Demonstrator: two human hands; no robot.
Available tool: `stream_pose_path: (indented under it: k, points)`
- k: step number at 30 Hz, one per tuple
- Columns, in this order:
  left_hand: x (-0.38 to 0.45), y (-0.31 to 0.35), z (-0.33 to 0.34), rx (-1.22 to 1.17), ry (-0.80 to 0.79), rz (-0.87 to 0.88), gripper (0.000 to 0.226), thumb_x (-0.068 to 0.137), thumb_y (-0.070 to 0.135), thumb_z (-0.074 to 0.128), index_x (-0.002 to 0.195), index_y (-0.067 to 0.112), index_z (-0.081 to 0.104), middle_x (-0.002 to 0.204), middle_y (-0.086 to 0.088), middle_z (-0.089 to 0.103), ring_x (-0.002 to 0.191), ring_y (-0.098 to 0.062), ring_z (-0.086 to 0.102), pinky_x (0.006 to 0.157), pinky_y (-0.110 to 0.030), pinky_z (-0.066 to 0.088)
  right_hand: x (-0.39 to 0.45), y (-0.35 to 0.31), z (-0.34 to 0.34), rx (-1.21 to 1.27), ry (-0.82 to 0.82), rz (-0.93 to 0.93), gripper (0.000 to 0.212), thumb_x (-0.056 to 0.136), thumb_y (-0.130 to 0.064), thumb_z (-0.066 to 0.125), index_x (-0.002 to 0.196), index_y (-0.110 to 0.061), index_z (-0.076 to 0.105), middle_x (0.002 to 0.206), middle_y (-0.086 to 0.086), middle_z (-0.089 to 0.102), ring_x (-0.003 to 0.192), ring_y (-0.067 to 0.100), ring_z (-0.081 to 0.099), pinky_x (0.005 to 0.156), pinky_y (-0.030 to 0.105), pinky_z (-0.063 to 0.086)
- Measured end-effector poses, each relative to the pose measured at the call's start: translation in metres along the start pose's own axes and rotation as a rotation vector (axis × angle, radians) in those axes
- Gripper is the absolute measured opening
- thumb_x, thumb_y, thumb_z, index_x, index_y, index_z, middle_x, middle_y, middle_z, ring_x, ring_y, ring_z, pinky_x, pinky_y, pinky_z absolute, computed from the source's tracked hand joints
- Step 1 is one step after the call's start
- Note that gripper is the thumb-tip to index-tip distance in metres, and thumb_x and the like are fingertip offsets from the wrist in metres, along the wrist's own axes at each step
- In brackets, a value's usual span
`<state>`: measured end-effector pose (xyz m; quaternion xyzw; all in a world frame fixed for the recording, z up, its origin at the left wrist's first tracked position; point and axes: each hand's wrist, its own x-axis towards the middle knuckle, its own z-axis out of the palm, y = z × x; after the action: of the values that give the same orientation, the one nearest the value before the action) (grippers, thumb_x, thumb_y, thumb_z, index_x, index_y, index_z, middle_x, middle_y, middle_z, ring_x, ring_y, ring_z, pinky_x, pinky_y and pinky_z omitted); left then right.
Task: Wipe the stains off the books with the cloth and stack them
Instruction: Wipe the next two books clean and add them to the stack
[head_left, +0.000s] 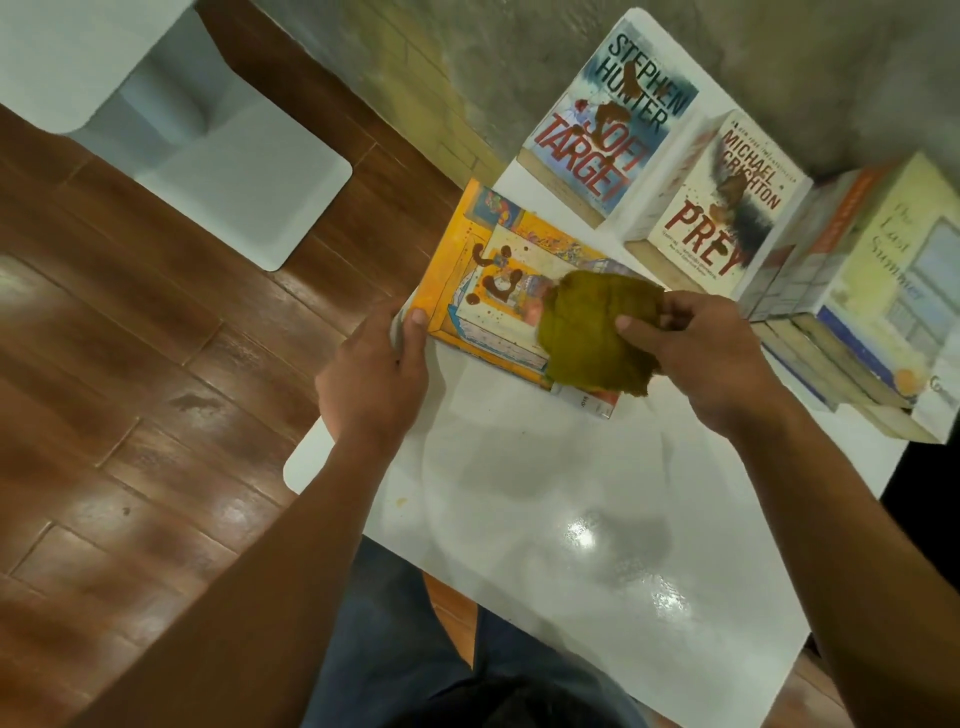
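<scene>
the left hand (379, 374) pinches the near-left corner of the yellow book (498, 291), pinning it to the white table (545, 493), while the right hand (706, 353) grips a bunched olive cloth (592, 332) resting on the cover's right end. the brown stains (493, 275) lie at about ten o'clock from the cloth, along the book's long axis, so the right hand is the nearer (two more stained books wait at twelve o'clock, a stack at three).
</scene>
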<state>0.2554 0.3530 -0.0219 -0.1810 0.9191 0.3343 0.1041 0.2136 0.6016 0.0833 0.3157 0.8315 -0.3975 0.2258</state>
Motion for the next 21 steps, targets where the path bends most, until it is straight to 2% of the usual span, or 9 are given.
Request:
stream_pose_path:
  k: [2, 4, 6, 7, 10, 12, 15, 18, 21]
  points:
    - [0.002, 0.001, -0.001, -0.015, -0.058, -0.026, 0.047, 0.103, 0.059, 0.031, 0.13, 0.03, 0.057, 0.109, 0.006, 0.071, 0.096, -0.019, 0.067, 0.076, -0.031, 0.041, -0.002, -0.004, -0.008, 0.148, -0.066, 0.049, 0.015, 0.087, -0.024, 0.075, 0.095, -0.023, 0.062, 0.098, -0.005, 0.064, 0.094, 0.015, 0.063, 0.083, 0.038, 0.058]
    - [0.002, 0.004, -0.005, -0.038, -0.088, -0.034, 0.051, 0.104, 0.056, 0.033, 0.139, 0.024, 0.05, 0.131, 0.0, 0.063, 0.115, -0.025, 0.061, 0.09, -0.04, 0.042, -0.008, -0.011, -0.02, 0.304, -0.126, 0.051, 0.02, 0.086, -0.02, 0.075, 0.103, -0.015, 0.067, 0.105, 0.0, 0.07, 0.102, 0.021, 0.066, 0.091, 0.046, 0.057]
    - [0.002, 0.011, -0.017, -0.032, -0.021, -0.038, 0.056, 0.104, 0.053, 0.037, 0.148, 0.018, 0.04, 0.145, -0.008, 0.049, 0.13, -0.03, 0.05, 0.106, -0.051, 0.035, -0.016, -0.021, -0.026, 0.417, -0.173, 0.034, 0.027, 0.086, -0.016, 0.075, 0.112, -0.015, 0.068, 0.105, 0.002, 0.073, 0.102, 0.022, 0.069, 0.092, 0.05, 0.057]
    - [0.003, 0.018, -0.023, -0.03, 0.034, -0.021, 0.058, 0.103, 0.053, 0.038, 0.149, 0.017, 0.038, 0.147, -0.011, 0.046, 0.132, -0.032, 0.046, 0.108, -0.053, 0.034, -0.02, -0.026, -0.029, 0.455, -0.185, 0.025, 0.034, 0.086, -0.015, 0.075, 0.118, -0.019, 0.066, 0.106, 0.002, 0.073, 0.102, 0.023, 0.07, 0.091, 0.05, 0.057]
    - [0.003, 0.045, -0.047, -0.163, 0.037, 0.24, 0.061, 0.102, 0.054, 0.038, 0.149, 0.017, 0.038, 0.144, -0.006, 0.045, 0.128, -0.028, 0.05, 0.103, -0.053, 0.044, -0.034, -0.046, -0.033, 0.565, -0.206, 0.01, 0.045, 0.087, -0.012, 0.074, 0.124, -0.036, 0.063, 0.114, 0.003, 0.07, 0.102, 0.023, 0.069, 0.089, 0.048, 0.058]
    - [0.003, 0.075, -0.068, -0.271, -0.042, 0.501, 0.065, 0.1, 0.059, 0.037, 0.149, 0.017, 0.038, 0.141, 0.002, 0.045, 0.124, -0.02, 0.051, 0.1, -0.048, 0.046, -0.047, -0.067, -0.04, 0.663, -0.177, -0.04, 0.032, 0.088, -0.01, 0.072, 0.115, -0.028, 0.07, 0.111, 0.008, 0.072, 0.093, 0.021, 0.071, 0.089, 0.048, 0.057]
    - [0.0, 0.115, -0.088, -0.274, -0.088, 0.769, 0.084, 0.089, 0.075, 0.042, 0.15, 0.019, 0.035, 0.144, -0.006, 0.046, 0.129, -0.015, 0.044, 0.105, -0.035, 0.039, -0.065, -0.091, -0.049, 0.776, -0.159, -0.077, 0.007, 0.093, -0.007, 0.066, 0.098, -0.01, 0.068, 0.09, 0.012, 0.072, 0.076, 0.019, 0.071, 0.066, 0.034, 0.06]
    - [-0.006, 0.152, -0.106, -0.315, -0.08, 0.848, 0.086, 0.078, 0.07, 0.065, 0.146, 0.024, 0.038, 0.143, 0.004, 0.047, 0.13, -0.009, 0.046, 0.107, -0.024, 0.037, -0.088, -0.113, -0.061, 0.936, -0.226, -0.089, 0.011, 0.097, -0.01, 0.061, 0.094, -0.001, 0.066, 0.086, 0.015, 0.072, 0.074, 0.019, 0.071, 0.062, 0.026, 0.06]
    - [-0.007, 0.178, -0.12, -0.505, -0.123, 0.721, 0.043, 0.082, 0.05, 0.073, 0.118, 0.029, 0.061, 0.107, 0.016, 0.067, 0.1, 0.001, 0.062, 0.087, -0.024, 0.05, -0.106, -0.125, -0.072, 1.094, -0.269, -0.07, 0.018, 0.097, -0.015, 0.061, 0.095, 0.002, 0.066, 0.081, 0.014, 0.067, 0.069, 0.018, 0.069, 0.06, 0.022, 0.059]
